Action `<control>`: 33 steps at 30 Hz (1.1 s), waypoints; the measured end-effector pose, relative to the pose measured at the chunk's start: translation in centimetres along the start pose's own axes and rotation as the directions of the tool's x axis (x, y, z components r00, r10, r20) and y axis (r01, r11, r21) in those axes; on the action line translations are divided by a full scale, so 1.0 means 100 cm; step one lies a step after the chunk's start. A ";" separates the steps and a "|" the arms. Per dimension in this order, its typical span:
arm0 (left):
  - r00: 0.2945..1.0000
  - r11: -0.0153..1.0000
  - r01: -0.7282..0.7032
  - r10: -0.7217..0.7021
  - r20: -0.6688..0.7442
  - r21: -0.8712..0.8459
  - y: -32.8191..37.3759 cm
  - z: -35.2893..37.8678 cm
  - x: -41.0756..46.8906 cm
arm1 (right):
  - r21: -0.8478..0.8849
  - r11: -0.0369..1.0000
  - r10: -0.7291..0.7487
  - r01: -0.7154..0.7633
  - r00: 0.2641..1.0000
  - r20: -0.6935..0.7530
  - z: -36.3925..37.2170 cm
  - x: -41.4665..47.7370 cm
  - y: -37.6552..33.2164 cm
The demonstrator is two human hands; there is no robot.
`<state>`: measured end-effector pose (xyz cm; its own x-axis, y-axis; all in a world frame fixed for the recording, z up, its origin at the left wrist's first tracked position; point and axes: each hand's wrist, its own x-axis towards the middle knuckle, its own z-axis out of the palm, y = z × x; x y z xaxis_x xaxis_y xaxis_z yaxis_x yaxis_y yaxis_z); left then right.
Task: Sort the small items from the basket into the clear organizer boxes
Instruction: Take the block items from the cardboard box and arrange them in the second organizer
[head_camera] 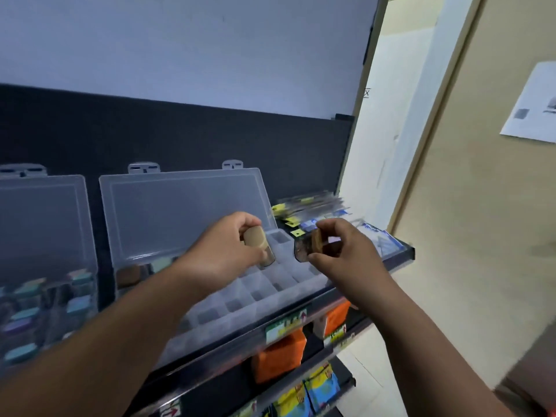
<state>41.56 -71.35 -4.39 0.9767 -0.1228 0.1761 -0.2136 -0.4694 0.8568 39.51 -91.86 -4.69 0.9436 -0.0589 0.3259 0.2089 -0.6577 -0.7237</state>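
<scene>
Left hand (224,251) grips cork-topped vial (256,237) over organizer box (237,299); right hand (350,255) pinches second vial (313,245); neighbouring box (45,218) holds coloured-capped jars.

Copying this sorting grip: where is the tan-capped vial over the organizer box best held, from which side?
Probably the tan cap, from above: the vial stands near upright, cap up, in the left hand, and the organizer box compartments open upward, leaving its body free to drop in.
</scene>
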 end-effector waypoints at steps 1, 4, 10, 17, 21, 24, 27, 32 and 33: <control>1.000 1.000 0.019 -0.019 -0.025 0.016 -0.002 0.007 0.013 | -0.020 1.000 -0.023 0.023 0.999 0.025 0.001 0.019 0.009; 0.994 0.994 0.078 -0.071 -0.085 0.082 -0.004 0.021 0.049 | -0.079 0.989 -0.115 0.124 0.987 0.116 0.004 0.074 0.031; 0.975 0.947 0.168 -0.118 -0.189 0.274 -0.003 0.043 0.099 | -0.072 0.960 -0.237 0.270 0.923 0.302 0.018 0.151 0.055; 0.963 0.833 0.268 -0.223 -0.150 0.483 -0.013 0.061 0.130 | -0.093 0.910 -0.291 0.404 0.783 0.549 0.044 0.192 0.071; 0.947 0.777 0.306 -0.305 -0.096 0.550 -0.015 0.067 0.133 | -0.087 0.914 -0.260 0.396 0.737 0.624 0.057 0.200 0.080; 0.935 0.763 0.334 -0.344 -0.089 0.554 -0.018 0.070 0.134 | -0.092 0.924 -0.219 0.370 0.712 0.668 0.064 0.207 0.083; 0.929 0.740 0.342 -0.358 -0.091 0.579 -0.019 0.071 0.134 | -0.093 0.928 -0.198 0.361 0.689 0.698 0.067 0.214 0.086; 0.929 0.727 0.347 -0.352 -0.112 0.592 -0.020 0.071 0.133 | -0.090 0.922 -0.187 0.377 0.635 0.750 0.065 0.218 0.085; 0.928 0.720 0.356 -0.348 -0.134 0.595 -0.021 0.071 0.131 | -0.096 0.919 -0.187 0.383 0.636 0.749 0.064 0.217 0.085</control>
<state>54.65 -78.24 -7.32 0.9836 0.1663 -0.0698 0.1803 -0.9024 0.3914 63.42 -93.93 -7.70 0.7535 0.6476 -0.1130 0.5287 -0.6992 -0.4813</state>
